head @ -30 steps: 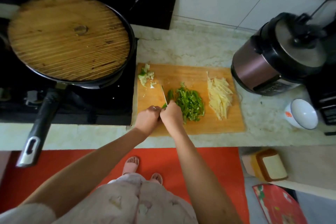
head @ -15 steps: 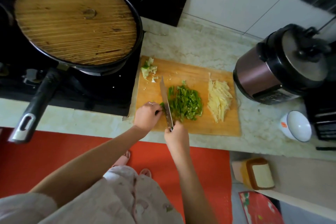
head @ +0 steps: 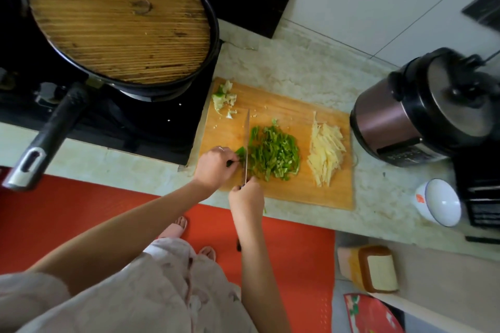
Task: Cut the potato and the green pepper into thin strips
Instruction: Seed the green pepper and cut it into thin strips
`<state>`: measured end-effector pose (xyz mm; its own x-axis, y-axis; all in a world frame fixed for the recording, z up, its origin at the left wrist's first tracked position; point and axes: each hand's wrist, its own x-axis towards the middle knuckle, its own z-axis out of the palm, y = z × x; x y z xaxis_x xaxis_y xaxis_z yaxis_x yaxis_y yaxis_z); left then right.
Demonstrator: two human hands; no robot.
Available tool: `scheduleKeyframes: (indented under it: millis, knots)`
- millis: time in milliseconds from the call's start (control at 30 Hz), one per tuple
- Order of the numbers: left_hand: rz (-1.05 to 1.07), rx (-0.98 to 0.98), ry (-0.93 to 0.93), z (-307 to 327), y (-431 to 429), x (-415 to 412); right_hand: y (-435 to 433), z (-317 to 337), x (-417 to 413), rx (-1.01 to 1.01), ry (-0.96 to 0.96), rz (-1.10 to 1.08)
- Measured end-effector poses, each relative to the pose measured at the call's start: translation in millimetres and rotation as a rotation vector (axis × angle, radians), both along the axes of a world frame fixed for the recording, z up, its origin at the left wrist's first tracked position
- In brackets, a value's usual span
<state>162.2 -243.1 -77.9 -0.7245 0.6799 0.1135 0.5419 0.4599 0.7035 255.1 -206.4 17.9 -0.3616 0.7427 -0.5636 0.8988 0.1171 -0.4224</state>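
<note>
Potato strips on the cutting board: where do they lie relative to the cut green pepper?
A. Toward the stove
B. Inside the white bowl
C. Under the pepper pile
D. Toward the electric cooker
D: the potato strips lie at the end of the cutting board nearest the electric cooker, with the cut green pepper between them and the knife.

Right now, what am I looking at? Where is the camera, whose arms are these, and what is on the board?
No machine here: a camera worn on a person's head looks down at their own arms. The left hand holds the uncut pepper piece on the wooden cutting board; the right hand grips a knife, blade beside it. Right of the blade lie green pepper strips, then potato strips. A lidded pan sits left, a cooker right.
</note>
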Motion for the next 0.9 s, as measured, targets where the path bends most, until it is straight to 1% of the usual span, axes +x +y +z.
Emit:
scheduleKeyframes:
  millis: [167,267,367,433,500,533,567,667,767,900]
  knots:
    - [-0.035,0.017,0.043,-3,-1,-3,16,-9,-14,-0.067,-0.003,-0.03]
    - [-0.025,0.015,0.038,-4,1,0,20,-10,-25,-0.028,0.005,0.002]
    - [-0.032,-0.034,0.07,-1,-1,-1,30,-8,-44,-0.036,0.048,-0.015]
    - [-0.068,-0.092,0.091,7,-6,2,34,-4,-56,-0.041,0.041,0.003]
    - [-0.079,-0.099,0.099,11,-3,7,41,-3,-59,-0.039,0.037,0.028]
    - [-0.06,-0.09,0.128,14,-4,6,43,-2,-59,-0.047,0.066,0.029]
    - [-0.044,-0.099,0.118,15,-3,7,46,0,-55,-0.068,0.097,0.009]
    - [0.054,-0.097,0.035,10,1,9,53,7,-35,-0.071,0.169,-0.058]
    - [0.177,-0.026,-0.045,8,3,18,50,12,-10,-0.08,0.208,-0.08]
    - [0.266,-0.012,-0.019,6,4,26,40,8,6,-0.004,0.154,0.054]
